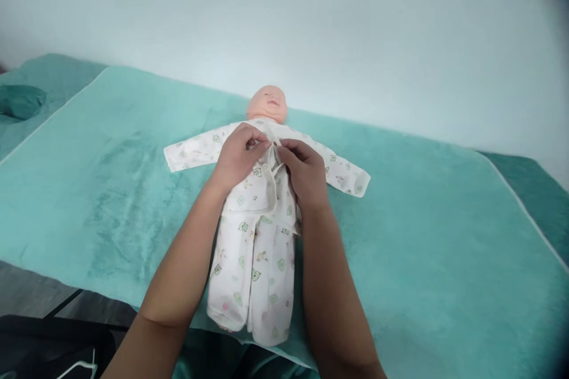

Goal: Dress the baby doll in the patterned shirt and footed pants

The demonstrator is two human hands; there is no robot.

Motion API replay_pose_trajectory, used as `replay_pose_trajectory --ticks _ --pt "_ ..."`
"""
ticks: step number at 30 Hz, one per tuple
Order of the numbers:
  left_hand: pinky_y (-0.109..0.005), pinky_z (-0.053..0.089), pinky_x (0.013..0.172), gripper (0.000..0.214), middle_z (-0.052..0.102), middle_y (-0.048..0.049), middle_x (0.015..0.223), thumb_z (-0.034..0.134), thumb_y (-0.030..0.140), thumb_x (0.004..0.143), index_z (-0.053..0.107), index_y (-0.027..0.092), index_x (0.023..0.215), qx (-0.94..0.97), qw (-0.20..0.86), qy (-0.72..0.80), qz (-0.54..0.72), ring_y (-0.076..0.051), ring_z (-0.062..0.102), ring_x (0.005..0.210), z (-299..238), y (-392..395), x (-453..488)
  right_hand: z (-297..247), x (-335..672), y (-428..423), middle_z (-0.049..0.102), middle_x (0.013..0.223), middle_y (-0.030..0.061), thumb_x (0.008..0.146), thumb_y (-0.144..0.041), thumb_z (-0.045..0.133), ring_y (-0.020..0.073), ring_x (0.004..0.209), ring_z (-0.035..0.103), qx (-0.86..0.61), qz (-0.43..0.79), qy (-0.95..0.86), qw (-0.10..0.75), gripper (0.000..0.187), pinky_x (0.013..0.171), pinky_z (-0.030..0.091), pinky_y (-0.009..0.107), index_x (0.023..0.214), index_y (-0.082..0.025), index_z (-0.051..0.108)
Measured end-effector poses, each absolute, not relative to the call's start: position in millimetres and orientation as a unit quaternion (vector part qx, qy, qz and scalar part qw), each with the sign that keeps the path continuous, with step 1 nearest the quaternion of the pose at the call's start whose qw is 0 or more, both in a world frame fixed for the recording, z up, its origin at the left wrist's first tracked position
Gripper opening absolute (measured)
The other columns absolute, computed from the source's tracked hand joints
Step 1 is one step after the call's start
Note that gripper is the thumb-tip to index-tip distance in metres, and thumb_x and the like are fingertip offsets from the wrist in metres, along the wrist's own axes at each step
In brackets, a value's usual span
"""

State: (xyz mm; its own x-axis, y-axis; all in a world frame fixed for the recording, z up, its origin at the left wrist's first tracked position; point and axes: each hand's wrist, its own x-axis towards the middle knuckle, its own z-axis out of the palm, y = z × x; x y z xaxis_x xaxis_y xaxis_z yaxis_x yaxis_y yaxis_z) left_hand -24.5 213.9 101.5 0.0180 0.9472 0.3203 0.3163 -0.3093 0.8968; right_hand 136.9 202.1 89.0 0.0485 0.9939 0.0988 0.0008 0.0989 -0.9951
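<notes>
A baby doll (267, 102) lies on its back on a teal blanket (422, 237), dressed in a white printed jacket (338, 173) and matching trousers (253, 272). Both sleeves are spread out to the sides. My left hand (237, 157) pinches the jacket's front edge at the doll's chest. My right hand (304, 172) pinches the opposite edge just beside it. Fingertips of both hands nearly meet at the jacket's opening, where a white tie or trim (268, 180) hangs down.
The blanket covers a wide table or bed, with a darker green cover (48, 77) under it and a folded green cloth (20, 100) at far left. A pale wall runs behind. Dark floor and a black object (53, 343) show at lower left.
</notes>
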Motion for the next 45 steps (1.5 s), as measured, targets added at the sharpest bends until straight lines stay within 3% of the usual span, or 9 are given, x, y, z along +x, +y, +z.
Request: replay_pose_trajectory --ticks 13,24,33,39,43,45 --pt "-0.03 0.044 0.078 0.012 0.058 -0.0013 0.09 0.064 0.02 0.092 0.062 0.019 0.08 0.648 0.304 0.5 0.488 -0.014 0.054 0.083 104 213 -20 86 139 208 0.071 0.094 0.0012 0.084 -0.041 0.071 0.0174 0.088 0.064 -0.459 0.479 -0.53 0.528 0.024 0.082 0.053 0.032 0.101 -0.024 0.075" --pt "-0.032 0.044 0.08 0.023 0.057 -0.0022 0.087 0.061 0.025 0.095 0.063 0.02 0.073 0.663 0.31 0.483 0.48 -0.016 0.055 0.087 106 213 -20 99 135 204 0.055 0.08 -0.0042 0.082 -0.03 0.073 0.011 0.069 0.049 -0.466 0.426 -0.598 0.493 0.02 0.068 0.044 0.028 0.099 -0.023 0.066" --pt "-0.028 0.045 0.073 0.017 0.058 -0.0014 0.091 0.06 0.016 0.084 0.058 0.019 0.067 0.596 0.389 0.513 0.48 -0.014 0.056 0.084 112 210 -20 101 135 202 0.053 0.076 -0.006 0.083 -0.03 0.072 0.0114 0.067 0.048 -0.441 0.434 -0.636 0.461 0.026 0.065 0.041 0.028 0.107 -0.026 0.061" --pt "-0.029 0.048 0.08 0.009 0.063 -0.0019 0.102 0.063 0.022 0.086 0.066 0.02 0.077 0.581 0.437 0.481 0.49 -0.015 0.06 0.094 108 211 -25 96 137 206 0.051 0.074 -0.0052 0.09 -0.038 0.064 0.0118 0.064 0.047 -0.424 0.482 -0.588 0.492 0.024 0.062 0.04 0.027 0.11 -0.026 0.064" --pt "-0.03 0.047 0.084 0.005 0.065 -0.0018 0.099 0.062 0.02 0.086 0.066 0.021 0.084 0.607 0.399 0.488 0.484 -0.015 0.059 0.092 108 209 -29 100 137 204 0.054 0.073 -0.0041 0.088 -0.039 0.065 0.0122 0.064 0.047 -0.46 0.458 -0.576 0.497 0.016 0.061 0.04 0.027 0.095 -0.025 0.062" --pt "-0.03 0.047 0.082 0.005 0.065 -0.0014 0.095 0.062 0.021 0.087 0.067 0.022 0.089 0.624 0.387 0.487 0.473 -0.015 0.057 0.088 111 206 -34 110 139 198 0.052 0.069 -0.0036 0.089 -0.044 0.065 0.0122 0.063 0.045 -0.492 0.433 -0.594 0.466 0.024 0.06 0.037 0.028 0.08 -0.023 0.056"
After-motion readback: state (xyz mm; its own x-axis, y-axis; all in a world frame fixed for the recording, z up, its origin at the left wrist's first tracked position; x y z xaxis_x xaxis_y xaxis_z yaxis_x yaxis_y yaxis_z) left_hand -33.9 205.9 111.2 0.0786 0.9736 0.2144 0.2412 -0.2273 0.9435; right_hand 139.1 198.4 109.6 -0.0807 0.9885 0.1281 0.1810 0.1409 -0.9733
